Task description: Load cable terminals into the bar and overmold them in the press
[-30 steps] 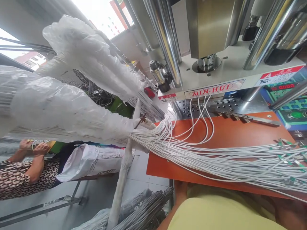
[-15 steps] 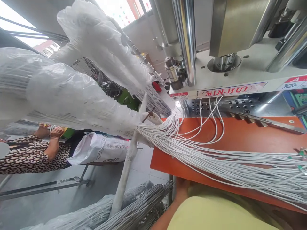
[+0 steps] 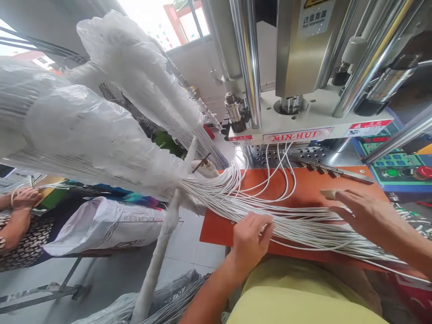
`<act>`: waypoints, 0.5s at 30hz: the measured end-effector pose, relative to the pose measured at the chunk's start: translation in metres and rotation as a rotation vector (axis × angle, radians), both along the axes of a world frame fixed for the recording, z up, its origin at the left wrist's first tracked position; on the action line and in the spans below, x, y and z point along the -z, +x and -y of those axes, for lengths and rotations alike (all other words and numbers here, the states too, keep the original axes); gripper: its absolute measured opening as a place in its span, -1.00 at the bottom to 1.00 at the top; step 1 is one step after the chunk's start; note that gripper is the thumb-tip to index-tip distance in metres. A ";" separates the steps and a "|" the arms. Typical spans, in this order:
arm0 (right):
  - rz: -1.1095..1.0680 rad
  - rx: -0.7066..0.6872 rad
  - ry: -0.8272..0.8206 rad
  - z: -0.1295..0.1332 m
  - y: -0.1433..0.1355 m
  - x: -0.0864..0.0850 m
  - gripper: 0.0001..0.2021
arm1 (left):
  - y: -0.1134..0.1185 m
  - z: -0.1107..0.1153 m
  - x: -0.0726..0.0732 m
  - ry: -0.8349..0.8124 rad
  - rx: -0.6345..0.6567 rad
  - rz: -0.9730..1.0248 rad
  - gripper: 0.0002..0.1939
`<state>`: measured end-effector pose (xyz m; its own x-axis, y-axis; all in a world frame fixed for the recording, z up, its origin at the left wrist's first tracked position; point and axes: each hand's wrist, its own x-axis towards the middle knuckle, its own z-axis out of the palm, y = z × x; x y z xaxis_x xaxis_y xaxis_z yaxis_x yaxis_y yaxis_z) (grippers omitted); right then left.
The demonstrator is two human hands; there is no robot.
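A thick bundle of thin white cables (image 3: pixel 303 229) runs across the orange board (image 3: pixel 256 180) in front of me. My left hand (image 3: pixel 251 236) is over the bundle's near edge, its fingers loosely bent and the thumb a little apart; no held thing shows in it. Further right, my right hand (image 3: pixel 364 213) reaches over the cables with fingers stretched out and holding nothing. One of its fingertips wears a pale cover (image 3: pixel 329 193). Several cables loop from the bundle to under the press (image 3: pixel 297 135) marked MIN-HUI.
A metal bar with small blocks (image 3: pixel 337 173) lies at the board's back. The control panel (image 3: pixel 394 166) has green and red buttons. Plastic-wrapped cable bundles (image 3: pixel 101 130) hang at left over a wrapped pole (image 3: pixel 158 261). A co-worker's hands (image 3: pixel 27 198) and a white sack (image 3: pixel 111 225) are beyond.
Both my hands have come in over the cables; before, only my left forearm showed at the bottom. The view has turned right, bringing the control panel into sight.
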<state>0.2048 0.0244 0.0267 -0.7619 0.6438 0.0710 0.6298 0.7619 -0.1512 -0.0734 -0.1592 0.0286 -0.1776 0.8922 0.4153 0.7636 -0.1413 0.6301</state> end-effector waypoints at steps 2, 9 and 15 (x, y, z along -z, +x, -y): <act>0.061 -0.112 0.016 -0.010 -0.020 0.004 -0.75 | 0.010 -0.038 -0.003 -0.069 0.053 -0.188 -0.85; 0.132 -0.316 0.222 -0.012 -0.039 0.020 -0.54 | 0.025 -0.084 0.007 -0.328 0.217 -0.427 -0.77; 0.219 -0.218 0.255 -0.032 -0.032 0.038 -0.25 | 0.027 -0.097 0.021 -0.377 0.202 -0.482 -0.72</act>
<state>0.1729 0.0563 -0.0108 -0.8935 0.4482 0.0288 0.4457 0.8769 0.1800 -0.0465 -0.0622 0.0081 0.1370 0.9888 0.0585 0.9549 -0.1476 0.2575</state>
